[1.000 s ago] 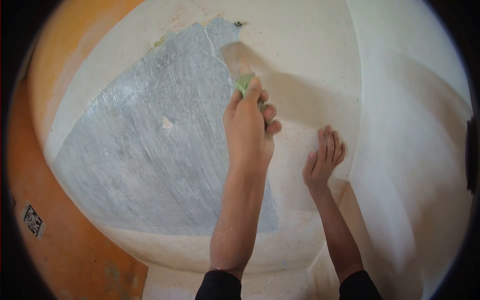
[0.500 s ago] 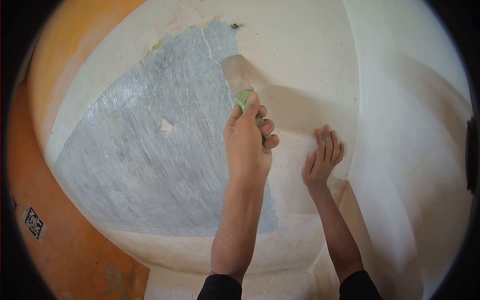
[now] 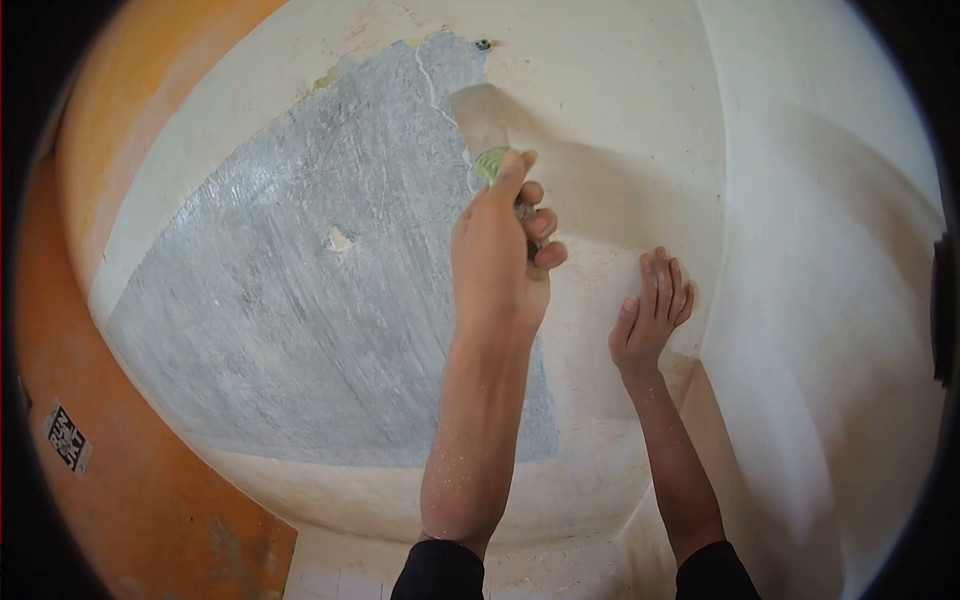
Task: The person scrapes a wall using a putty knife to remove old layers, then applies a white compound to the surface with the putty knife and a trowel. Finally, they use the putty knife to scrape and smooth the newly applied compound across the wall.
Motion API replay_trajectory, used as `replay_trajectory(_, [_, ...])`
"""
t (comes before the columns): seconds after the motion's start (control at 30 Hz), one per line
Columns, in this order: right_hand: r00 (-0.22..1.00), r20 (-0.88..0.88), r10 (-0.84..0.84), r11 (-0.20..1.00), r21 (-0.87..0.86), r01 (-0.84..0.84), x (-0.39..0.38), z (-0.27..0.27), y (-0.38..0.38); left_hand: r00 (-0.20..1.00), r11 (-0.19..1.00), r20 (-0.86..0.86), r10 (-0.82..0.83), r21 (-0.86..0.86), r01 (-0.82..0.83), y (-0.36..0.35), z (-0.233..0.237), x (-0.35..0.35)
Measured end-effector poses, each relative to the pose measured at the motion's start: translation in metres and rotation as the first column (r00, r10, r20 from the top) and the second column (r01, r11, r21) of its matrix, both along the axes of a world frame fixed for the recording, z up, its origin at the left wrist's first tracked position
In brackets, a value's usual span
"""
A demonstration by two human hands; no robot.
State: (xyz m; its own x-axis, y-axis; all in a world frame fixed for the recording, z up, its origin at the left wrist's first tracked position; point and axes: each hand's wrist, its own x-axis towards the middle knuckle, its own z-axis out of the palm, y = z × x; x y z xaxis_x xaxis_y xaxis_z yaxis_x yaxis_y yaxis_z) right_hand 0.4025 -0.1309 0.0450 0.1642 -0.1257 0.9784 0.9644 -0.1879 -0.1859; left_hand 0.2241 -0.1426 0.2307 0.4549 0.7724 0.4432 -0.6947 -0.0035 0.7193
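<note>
My left hand (image 3: pixel 492 245) is wrapped round the green handle of a scraper (image 3: pixel 478 115), thumb lying along the handle and fingertips curled at the right. The scraper's wide, flat blade points up at the wall, over the right edge of a rough grey patch (image 3: pixel 300 290). A thin pale crack line runs down the patch's upper part towards the blade. To the right, my right hand (image 3: pixel 650 318) rests flat on the cream wall (image 3: pixel 600 110), fingers stretched upward and thumb apart, holding nothing.
A small dark fitting (image 3: pixel 484 45) sits in the wall above the blade. A pale chipped spot (image 3: pixel 339 240) marks the grey patch. An orange wall (image 3: pixel 130 500) with a black-and-white sticker (image 3: pixel 66 438) lies at the left; a white wall (image 3: pixel 800 300) adjoins at the right.
My left hand has moved the scraper a little upward along the patch's right edge. My right hand stays at about the same spot on the wall. The view has shifted slightly.
</note>
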Motion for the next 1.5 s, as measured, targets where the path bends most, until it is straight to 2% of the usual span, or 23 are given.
replay_trajectory(0.03, [1.0, 0.0, 0.007, 1.0, 0.0, -0.007, 0.001, 0.0, -0.001, 0.997, 0.997, 0.01, -0.082, 0.014, 0.081, 0.002, -0.003, -0.002])
replay_trajectory(0.07, [1.0, 0.001, 0.001, 1.0, 0.006, -0.001, 0.002, 0.001, -0.002, 0.996, 0.996, 0.01, -0.088, 0.02, 0.088, 0.006, -0.007, -0.003])
replay_trajectory(0.13, [1.0, 0.0, 0.003, 1.0, -0.011, -0.003, 0.002, 0.0, -0.002, 0.918, 0.932, 0.165, -0.362, 0.053, 0.358, 0.019, -0.015, -0.005])
replay_trajectory(0.17, [1.0, 0.0, 0.004, 1.0, -0.007, -0.004, 0.002, -0.001, -0.001, 0.918, 0.932, 0.164, -0.362, 0.057, 0.357, 0.023, -0.018, -0.002])
replay_trajectory(0.23, [1.0, -0.007, 0.012, 1.0, 0.0, -0.012, 0.002, -0.002, 0.0, 0.751, 0.811, 0.344, -0.564, 0.061, 0.581, 0.03, -0.023, 0.004])
replay_trajectory(0.27, [1.0, -0.009, 0.011, 1.0, 0.002, -0.011, 0.002, -0.002, 0.0, 0.751, 0.811, 0.342, -0.565, 0.061, 0.582, 0.037, -0.025, 0.005])
replay_trajectory(0.33, [1.0, -0.011, 0.019, 1.0, -0.004, -0.019, 0.001, -0.001, -0.001, 0.615, 0.703, 0.378, -0.692, 0.157, 0.694, 0.048, -0.028, 0.007])
replay_trajectory(0.37, [1.0, -0.013, 0.019, 1.0, -0.006, -0.019, 0.001, -0.001, -0.001, 0.615, 0.703, 0.378, -0.692, 0.154, 0.695, 0.048, -0.029, 0.008])
replay_trajectory(0.43, [1.0, -0.007, 0.02, 1.0, 0.003, -0.02, 0.002, -0.001, 0.0, 0.775, 0.839, 0.333, -0.537, 0.116, 0.531, 0.044, -0.033, 0.01])
replay_trajectory(0.47, [1.0, -0.011, 0.02, 1.0, 0.004, -0.02, 0.002, -0.001, 0.0, 0.777, 0.839, 0.329, -0.537, 0.115, 0.531, 0.038, -0.036, 0.01])
replay_trajectory(0.53, [1.0, -0.008, 0.01, 1.0, 0.005, -0.01, 0.002, -0.002, 0.0, 0.886, 0.921, 0.269, -0.378, 0.013, 0.389, 0.022, -0.041, 0.008])
replay_trajectory(0.63, [1.0, -0.006, -0.008, 1.0, -0.008, 0.008, 0.002, 0.0, -0.002, 0.924, 0.948, 0.234, -0.304, -0.026, 0.319, 0.017, -0.037, 0.008])
replay_trajectory(0.77, [1.0, -0.002, 0.002, 1.0, 0.005, -0.002, 0.001, -0.001, -0.001, 0.942, 0.966, 0.231, -0.242, -0.029, 0.255, 0.011, -0.025, 0.012])
replay_trajectory(0.83, [1.0, -0.009, -0.005, 1.0, -0.013, 0.005, 0.002, -0.001, -0.002, 0.949, 0.967, 0.238, -0.207, -0.096, 0.235, 0.006, -0.028, 0.012])
replay_trajectory(1.03, [1.0, -0.006, 0.001, 1.0, -0.012, -0.001, 0.002, -0.001, -0.002, 0.948, 0.97, 0.23, -0.22, -0.053, 0.238, 0.005, -0.017, 0.008])
replay_trajectory(1.13, [1.0, -0.017, 0.007, 1.0, -0.017, -0.008, 0.001, -0.001, -0.003, 0.946, 0.963, 0.233, -0.224, -0.093, 0.251, 0.001, -0.027, 0.008])
replay_trajectory(1.33, [1.0, -0.004, 0.013, 1.0, -0.004, -0.013, 0.002, -0.002, -0.002, 0.948, 0.977, 0.265, -0.178, -0.063, 0.201, 0.004, -0.006, 0.014])
replay_trajectory(1.43, [1.0, -0.011, 0.011, 1.0, -0.017, -0.011, 0.002, -0.001, -0.002, 0.957, 0.97, 0.232, -0.175, -0.129, 0.208, -0.004, -0.027, 0.013])
replay_trajectory(1.5, [1.0, -0.005, 0.002, 1.0, -0.017, -0.003, 0.003, -0.003, -0.002, 0.961, 0.973, 0.213, -0.178, -0.109, 0.205, -0.001, -0.028, 0.011])
